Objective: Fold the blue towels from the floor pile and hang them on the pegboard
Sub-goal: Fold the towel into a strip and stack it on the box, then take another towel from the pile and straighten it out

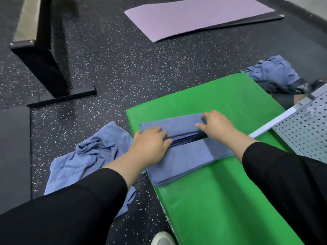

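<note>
Left hand [150,144] fingers [166,138] curled over the folded flap's left end, gripping the towel [185,154]. Right hand [217,126] pinches the flap's right end, thumb and fingers on the cloth. Towel half-folded, lying on the green bench [221,200]. Loose towel [85,160] crumpled on the floor [123,68] just left of the bench; another heap [272,73] past its far right corner. Pegboard [306,128] at the right, touching the bench edge. Purple mat [198,16] well beyond.
</note>
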The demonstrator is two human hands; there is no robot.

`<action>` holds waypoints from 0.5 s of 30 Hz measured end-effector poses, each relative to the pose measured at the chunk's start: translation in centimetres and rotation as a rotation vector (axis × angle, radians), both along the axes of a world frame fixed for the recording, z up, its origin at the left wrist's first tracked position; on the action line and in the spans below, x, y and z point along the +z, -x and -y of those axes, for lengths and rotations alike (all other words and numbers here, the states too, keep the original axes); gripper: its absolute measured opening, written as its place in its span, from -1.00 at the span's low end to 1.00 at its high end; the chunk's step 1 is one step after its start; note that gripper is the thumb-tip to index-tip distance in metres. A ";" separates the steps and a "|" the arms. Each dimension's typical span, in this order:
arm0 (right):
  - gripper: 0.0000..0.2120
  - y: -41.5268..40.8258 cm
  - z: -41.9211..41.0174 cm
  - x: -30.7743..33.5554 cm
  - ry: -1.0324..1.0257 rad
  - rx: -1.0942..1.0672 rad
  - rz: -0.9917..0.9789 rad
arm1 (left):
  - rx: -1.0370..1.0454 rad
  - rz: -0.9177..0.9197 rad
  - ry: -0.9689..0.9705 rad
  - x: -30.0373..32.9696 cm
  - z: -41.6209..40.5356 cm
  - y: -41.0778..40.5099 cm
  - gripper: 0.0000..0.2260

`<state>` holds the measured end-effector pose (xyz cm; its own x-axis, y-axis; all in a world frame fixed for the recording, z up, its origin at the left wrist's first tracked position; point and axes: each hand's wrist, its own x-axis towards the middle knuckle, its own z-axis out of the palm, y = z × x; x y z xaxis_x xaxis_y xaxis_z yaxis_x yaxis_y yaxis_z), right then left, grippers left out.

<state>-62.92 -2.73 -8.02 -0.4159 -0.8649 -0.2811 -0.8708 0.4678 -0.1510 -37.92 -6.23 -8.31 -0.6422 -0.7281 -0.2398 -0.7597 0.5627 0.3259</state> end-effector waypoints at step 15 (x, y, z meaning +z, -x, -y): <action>-0.29 -1.2 1.2 1.1 -0.101 0.115 -0.098 | 0.076 -0.129 -0.111 0.9 -0.3 -1.5 -0.67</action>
<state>-61.67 -3.90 -6.96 -0.3457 -0.8776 -0.3322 -0.9276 0.3730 -0.0199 -36.44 -5.94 -7.41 -0.6173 -0.7492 -0.2401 -0.7463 0.4610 0.4802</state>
